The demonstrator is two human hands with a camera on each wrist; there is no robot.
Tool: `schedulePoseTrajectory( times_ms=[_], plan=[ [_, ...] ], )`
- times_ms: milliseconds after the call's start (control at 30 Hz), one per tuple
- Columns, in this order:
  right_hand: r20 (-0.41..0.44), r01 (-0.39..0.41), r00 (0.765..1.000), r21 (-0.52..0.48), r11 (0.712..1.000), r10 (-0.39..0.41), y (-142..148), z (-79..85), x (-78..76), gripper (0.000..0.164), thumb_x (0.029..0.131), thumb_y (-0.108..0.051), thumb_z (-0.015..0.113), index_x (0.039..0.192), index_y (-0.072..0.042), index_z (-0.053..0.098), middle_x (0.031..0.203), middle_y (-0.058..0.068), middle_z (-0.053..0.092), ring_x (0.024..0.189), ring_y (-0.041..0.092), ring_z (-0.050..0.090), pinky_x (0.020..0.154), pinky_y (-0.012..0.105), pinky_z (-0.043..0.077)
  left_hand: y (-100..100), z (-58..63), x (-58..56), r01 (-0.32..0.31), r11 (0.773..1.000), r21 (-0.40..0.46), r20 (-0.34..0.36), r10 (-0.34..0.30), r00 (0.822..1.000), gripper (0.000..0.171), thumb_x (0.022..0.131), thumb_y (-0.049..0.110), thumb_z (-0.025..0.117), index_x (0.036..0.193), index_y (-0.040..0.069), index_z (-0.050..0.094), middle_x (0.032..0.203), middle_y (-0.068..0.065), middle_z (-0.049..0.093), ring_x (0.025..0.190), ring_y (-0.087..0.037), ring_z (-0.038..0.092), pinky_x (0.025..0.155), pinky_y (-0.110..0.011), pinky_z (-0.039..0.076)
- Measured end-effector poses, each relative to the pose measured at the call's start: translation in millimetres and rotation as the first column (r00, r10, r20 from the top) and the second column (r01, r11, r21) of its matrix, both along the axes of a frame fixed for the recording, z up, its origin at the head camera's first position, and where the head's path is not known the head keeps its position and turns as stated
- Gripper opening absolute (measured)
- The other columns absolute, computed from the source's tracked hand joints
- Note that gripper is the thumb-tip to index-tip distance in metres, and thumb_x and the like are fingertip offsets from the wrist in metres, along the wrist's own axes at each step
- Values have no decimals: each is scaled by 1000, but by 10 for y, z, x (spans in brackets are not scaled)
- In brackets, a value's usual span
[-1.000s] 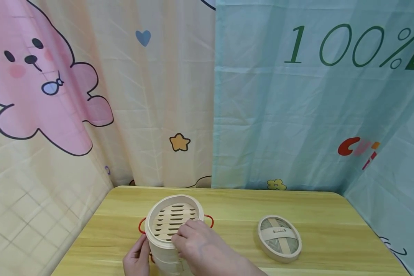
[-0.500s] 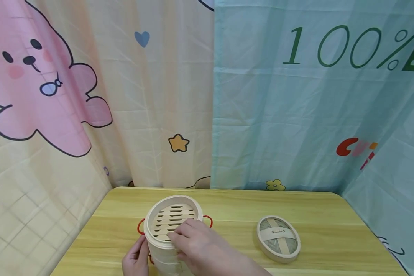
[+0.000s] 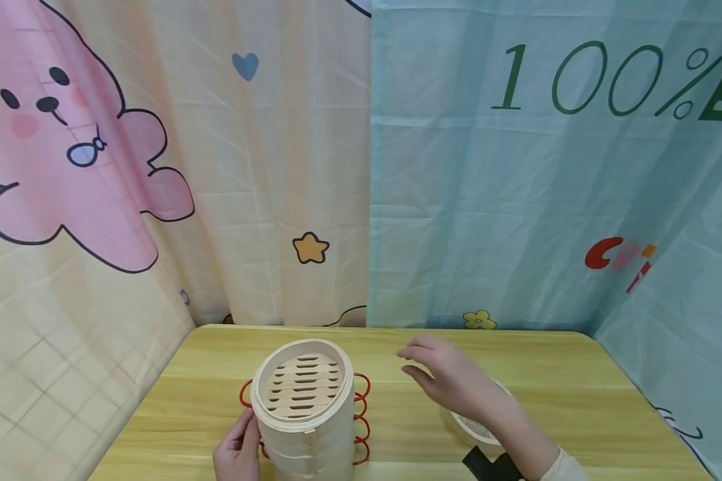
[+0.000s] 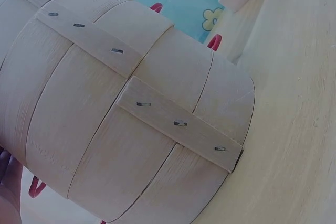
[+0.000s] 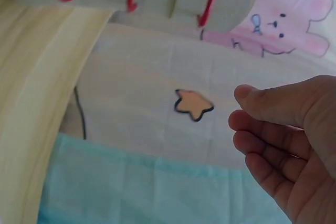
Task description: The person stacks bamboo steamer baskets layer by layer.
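A tall stack of bamboo steamer baskets [image 3: 313, 441] stands at the table's front left in the head view, its slatted top tier facing up. Red loop handles stick out on both sides. My left hand [image 3: 238, 451] rests against the stack's left side, its fingers pointing up; in the left wrist view only a sliver of it shows at the lower left edge. Off to the right, my right hand [image 3: 448, 377] is in the air with nothing in it, fingers loosely bent. Beneath that arm lies the round steamer lid [image 3: 478, 431], partly hidden.
The wooden table [image 3: 409, 427] runs back to hanging curtains [image 3: 313, 167], printed with a pink bear, a star and lettering. A black strap [image 3: 487, 464] shows at my right wrist.
My right hand has left the steamer's top rim and moved right, over the lid. It now uncovers the red handles on the stack's right side. My left hand stays in place.
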State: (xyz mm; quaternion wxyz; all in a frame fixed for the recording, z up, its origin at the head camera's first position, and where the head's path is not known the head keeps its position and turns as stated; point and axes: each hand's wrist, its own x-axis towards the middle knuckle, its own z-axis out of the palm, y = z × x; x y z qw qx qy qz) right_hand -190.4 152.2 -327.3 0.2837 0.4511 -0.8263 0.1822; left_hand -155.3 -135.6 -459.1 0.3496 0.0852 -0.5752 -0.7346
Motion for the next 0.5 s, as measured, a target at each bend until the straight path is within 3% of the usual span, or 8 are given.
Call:
schedulePoseTrajectory(
  times_ms=[200,367,500],
  plan=[
    [132,138,979,127,982,-155,481,-333,-195,18,68,-2,67,83,-11,61,80,-5,53,72,9,50,60,18,44,6,6,-5,-2,1000,1,29,2,1000,32,78,-6,54,80,23,66,68,12,62,55,-1,55,49,-11,43],
    [256,203,931,229,952,-260,788,-563,-260,15,70,3,63,80,-8,62,76,0,55,70,12,52,58,20,45,29,89,26,-15,1000,11,26,15,1000,38,77,-10,52,77,26,65,66,13,61,53,1,54,48,-10,42],
    [300,233,898,293,927,-321,968,-718,-287,18,70,7,60,74,-10,62,68,-4,51,63,9,47,52,20,42,34,113,34,-16,1000,6,12,16,1000,40,77,-11,51,77,26,65,65,13,61,53,1,54,48,-9,42]
  ],
)
